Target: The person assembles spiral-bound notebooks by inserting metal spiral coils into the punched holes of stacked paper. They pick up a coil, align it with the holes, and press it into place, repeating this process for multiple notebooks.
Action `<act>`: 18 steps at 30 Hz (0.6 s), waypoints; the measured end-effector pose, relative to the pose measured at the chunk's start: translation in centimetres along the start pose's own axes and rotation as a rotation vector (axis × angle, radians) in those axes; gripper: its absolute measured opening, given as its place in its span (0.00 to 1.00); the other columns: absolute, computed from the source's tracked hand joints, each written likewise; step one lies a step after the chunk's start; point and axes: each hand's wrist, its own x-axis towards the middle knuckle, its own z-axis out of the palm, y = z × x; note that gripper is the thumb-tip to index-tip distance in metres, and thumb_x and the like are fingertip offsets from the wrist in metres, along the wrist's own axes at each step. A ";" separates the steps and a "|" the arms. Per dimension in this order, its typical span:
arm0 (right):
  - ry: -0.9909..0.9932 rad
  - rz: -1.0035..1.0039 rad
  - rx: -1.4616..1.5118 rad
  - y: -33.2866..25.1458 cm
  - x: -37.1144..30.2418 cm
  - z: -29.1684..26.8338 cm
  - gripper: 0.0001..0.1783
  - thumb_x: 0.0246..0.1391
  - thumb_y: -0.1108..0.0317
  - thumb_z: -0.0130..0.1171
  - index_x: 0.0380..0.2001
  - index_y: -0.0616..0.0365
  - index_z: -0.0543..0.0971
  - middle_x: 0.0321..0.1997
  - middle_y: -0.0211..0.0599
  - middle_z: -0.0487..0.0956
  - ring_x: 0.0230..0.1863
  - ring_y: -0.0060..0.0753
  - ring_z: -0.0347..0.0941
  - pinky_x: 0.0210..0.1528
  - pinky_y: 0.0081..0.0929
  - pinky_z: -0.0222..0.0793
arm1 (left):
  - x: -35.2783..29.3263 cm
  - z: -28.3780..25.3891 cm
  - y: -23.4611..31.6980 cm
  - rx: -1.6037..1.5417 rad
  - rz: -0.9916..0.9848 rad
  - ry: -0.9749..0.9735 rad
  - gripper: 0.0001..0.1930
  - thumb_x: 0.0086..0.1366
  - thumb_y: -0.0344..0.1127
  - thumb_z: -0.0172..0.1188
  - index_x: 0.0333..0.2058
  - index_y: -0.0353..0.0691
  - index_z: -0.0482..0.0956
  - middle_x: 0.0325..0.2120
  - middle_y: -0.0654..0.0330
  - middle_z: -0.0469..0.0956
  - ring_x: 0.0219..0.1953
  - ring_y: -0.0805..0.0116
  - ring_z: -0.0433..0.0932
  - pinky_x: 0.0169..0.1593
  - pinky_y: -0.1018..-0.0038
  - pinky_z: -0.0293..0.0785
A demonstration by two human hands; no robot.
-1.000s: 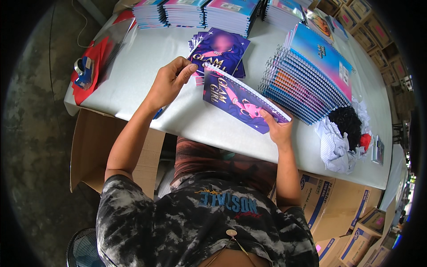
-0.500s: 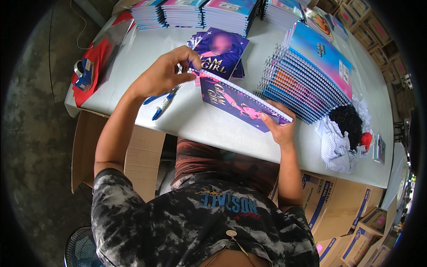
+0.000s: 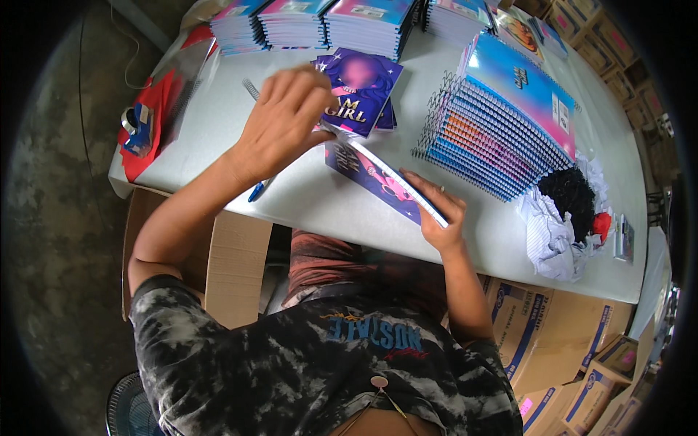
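A purple-covered notebook with a pink figure is tilted up over the table's front part, its white page edge facing up. My right hand grips its right end, thumb in front and fingers behind. At its left end my left hand is slightly blurred, with fingers curled and thumb by the notebook's corner. A dark spiral coil sticks out past the left knuckles and seems held in that hand. Beyond lie several matching purple covers in a loose pile. A blue pen lies partly hidden under my left wrist.
A tall stack of blue-pink spiral notebooks leans at the right, beside crumpled cloth and a black tangle. More notebook stacks line the back. A tape dispenser rests on red sheets. Cardboard boxes stand below.
My left hand has moved slightly down and turned palm-down over the notebook's left end, and the coil has come into view behind it. The notebook has tilted more steeply in my right hand.
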 end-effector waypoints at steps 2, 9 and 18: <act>0.032 0.003 -0.004 -0.2 -0.2 0.3 0.23 0.37 0.87 0.50 0.42 0.65 0.76 0.43 0.45 0.78 0.44 0.40 0.76 0.45 0.26 0.72 | -0.8 2.4 0.1 0.106 -0.045 0.493 0.47 0.48 0.62 0.59 0.58 0.35 0.54 0.61 0.46 0.49 0.63 0.44 0.47 0.60 0.47 0.43; 0.017 -0.078 -0.047 -1.1 -1.1 1.0 0.20 0.41 0.82 0.50 0.41 0.66 0.76 0.42 0.47 0.78 0.40 0.41 0.77 0.40 0.25 0.73 | -3.1 5.7 -0.2 0.287 0.055 0.715 0.56 0.51 0.77 0.31 0.61 0.30 0.36 0.60 0.33 0.26 0.63 0.37 0.23 0.57 0.41 0.14; -0.018 -0.188 -0.011 -1.9 -0.5 1.6 0.16 0.45 0.75 0.57 0.41 0.67 0.76 0.37 0.53 0.78 0.39 0.44 0.78 0.38 0.28 0.75 | -7.8 9.7 4.5 -0.059 0.028 0.479 0.51 0.51 0.72 0.44 0.58 0.28 0.51 0.56 0.36 0.55 0.58 0.35 0.50 0.56 0.38 0.44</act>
